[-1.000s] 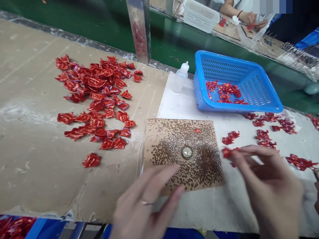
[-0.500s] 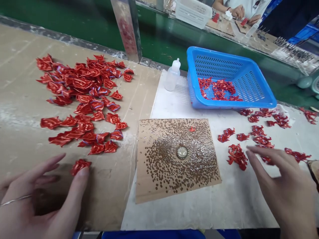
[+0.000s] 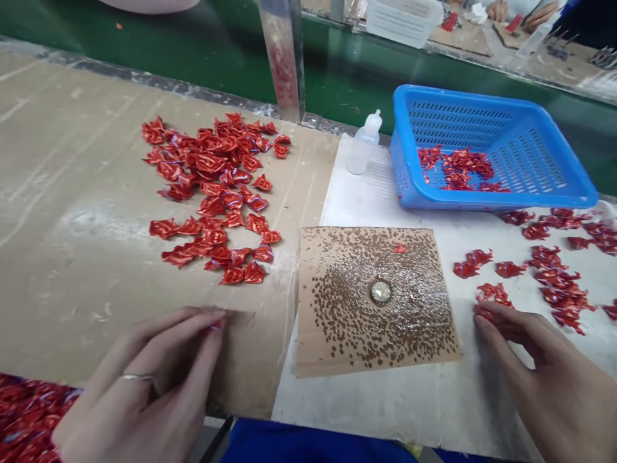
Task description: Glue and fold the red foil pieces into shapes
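Note:
My left hand lies low on the brown cardboard sheet. Its fingers are pressed together over a red foil piece, of which only a sliver shows at the fingertips. My right hand rests on the white surface, fingertips closed on another red foil piece. Between the hands lies a cardboard square speckled with glue dots, with a shiny blob at its middle. A spread of red foil pieces lies beyond my left hand.
A blue basket holding red pieces stands at the back right, with a small squeeze bottle beside it. Loose red pieces lie in front of it. A metal post rises behind. Another person's hands work across the green belt.
My left hand swung left from the cardboard square to a lone red piece and closed over it. My right hand settled onto a red piece by the square.

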Demonstrator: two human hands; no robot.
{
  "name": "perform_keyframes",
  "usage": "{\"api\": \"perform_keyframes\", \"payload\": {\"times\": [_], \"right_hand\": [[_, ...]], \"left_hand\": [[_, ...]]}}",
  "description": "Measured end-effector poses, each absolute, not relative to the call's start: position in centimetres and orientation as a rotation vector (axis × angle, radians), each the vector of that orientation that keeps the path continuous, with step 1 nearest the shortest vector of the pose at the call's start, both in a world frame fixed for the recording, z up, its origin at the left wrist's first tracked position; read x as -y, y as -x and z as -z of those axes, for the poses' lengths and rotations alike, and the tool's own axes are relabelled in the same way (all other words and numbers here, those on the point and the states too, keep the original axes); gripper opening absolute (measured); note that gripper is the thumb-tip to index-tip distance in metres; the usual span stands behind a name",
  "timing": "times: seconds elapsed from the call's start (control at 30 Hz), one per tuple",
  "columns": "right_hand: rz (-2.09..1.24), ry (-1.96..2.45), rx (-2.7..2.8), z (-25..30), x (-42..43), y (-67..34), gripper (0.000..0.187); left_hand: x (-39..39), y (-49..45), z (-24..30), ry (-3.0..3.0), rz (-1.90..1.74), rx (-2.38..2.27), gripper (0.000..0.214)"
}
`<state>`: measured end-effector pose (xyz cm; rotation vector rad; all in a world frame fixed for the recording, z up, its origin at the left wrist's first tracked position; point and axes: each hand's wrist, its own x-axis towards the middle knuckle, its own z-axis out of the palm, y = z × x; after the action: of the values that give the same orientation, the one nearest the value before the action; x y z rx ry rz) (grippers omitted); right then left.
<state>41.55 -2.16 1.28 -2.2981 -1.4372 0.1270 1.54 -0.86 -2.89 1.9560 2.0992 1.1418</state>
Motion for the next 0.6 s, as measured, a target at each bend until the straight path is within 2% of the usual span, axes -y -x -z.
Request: {"api": "perform_keyframes", "payload": {"times": [0.07, 0.17, 0.33, 0.4, 0.47, 0.6], "right_hand": [[-0.141, 2.316, 1.419, -1.0, 2.6, -42.0, 0.073], [-0.201, 2.276, 1.371, -0.6, 3.5, -42.6, 0.07], [-0.299, 2.225, 1.23, -1.4, 3.2, -41.9, 0.054], [-0.371, 2.178, 1.232, -2.2, 2.1, -40.8, 0.045], [-0.486, 2.066, 1.284, -3.1, 0.5, -39.4, 0.032], [-0.662, 1.845, 1.454, -3.8, -2.1, -36.8, 0.012]], "left_hand": [[1.1, -1.7, 2.9, -2.063, -1.134, -1.99, 0.01], [1.8, -1.7, 3.1, -2.115, -1.099, -1.844, 0.019], [3.3, -1.8, 3.0, -1.811, -1.043, -2.094, 0.019], [3.4, -2.0, 2.9, -1.797, -1.043, -2.151, 0.026], [3.0, -2.4, 2.8, -1.874, -1.068, -2.114, 0.03], [1.8, -3.2, 2.8, -2.004, -1.114, -1.988, 0.02]]}}
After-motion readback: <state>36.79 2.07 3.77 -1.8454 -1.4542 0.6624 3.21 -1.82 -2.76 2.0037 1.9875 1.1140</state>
